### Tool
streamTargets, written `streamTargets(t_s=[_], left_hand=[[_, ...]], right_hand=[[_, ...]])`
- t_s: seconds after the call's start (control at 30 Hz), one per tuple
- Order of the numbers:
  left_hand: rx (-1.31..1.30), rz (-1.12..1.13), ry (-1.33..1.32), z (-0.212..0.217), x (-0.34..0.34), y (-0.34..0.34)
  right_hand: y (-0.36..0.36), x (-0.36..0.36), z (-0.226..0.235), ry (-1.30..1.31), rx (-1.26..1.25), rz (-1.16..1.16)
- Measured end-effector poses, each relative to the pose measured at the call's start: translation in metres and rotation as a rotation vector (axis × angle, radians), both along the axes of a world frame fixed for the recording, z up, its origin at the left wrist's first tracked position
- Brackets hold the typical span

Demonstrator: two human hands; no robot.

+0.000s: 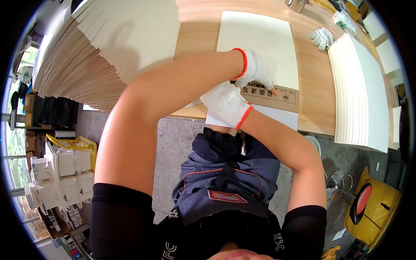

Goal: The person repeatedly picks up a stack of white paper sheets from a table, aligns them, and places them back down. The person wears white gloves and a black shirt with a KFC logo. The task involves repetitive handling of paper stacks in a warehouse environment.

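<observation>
The left hand (255, 69) and right hand (226, 104) hide the left end of the brown strip (286, 97); most fingers are out of sight. The top edge cuts off a metal container (296, 4) and a paper stack (151, 34).

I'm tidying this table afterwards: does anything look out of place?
A loose white knitted glove lies on the light-brown wooden table, beside the stack of white paper. It looks stray, since the left hand and right hand are both gloved.

The gloved left grip (256, 71) touches a brown strip (286, 96) on white paper (260, 32); the right grip (225, 103) is close by.
</observation>
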State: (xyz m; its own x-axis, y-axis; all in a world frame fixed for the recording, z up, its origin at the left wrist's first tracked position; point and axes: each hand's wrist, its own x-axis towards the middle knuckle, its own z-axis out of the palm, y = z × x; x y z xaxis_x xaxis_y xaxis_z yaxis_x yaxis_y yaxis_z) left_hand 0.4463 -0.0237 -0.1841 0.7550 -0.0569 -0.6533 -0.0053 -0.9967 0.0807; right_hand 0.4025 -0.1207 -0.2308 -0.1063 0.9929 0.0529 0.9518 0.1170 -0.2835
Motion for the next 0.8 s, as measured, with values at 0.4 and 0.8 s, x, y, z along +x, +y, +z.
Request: streamTargets(t_s=[0.4, 0.8], left_hand=[[0.102, -0.214, -0.031, -0.003, 0.005, 0.002], [-0.159, 0.366, -0.853, -0.030, -0.080, -0.107]], right_hand=[[-0.125, 0.186, -0.001, -0.524, 0.325, 0.081], [-0.137, 0.204, 0.012, -0.386, 0.188, -0.036]])
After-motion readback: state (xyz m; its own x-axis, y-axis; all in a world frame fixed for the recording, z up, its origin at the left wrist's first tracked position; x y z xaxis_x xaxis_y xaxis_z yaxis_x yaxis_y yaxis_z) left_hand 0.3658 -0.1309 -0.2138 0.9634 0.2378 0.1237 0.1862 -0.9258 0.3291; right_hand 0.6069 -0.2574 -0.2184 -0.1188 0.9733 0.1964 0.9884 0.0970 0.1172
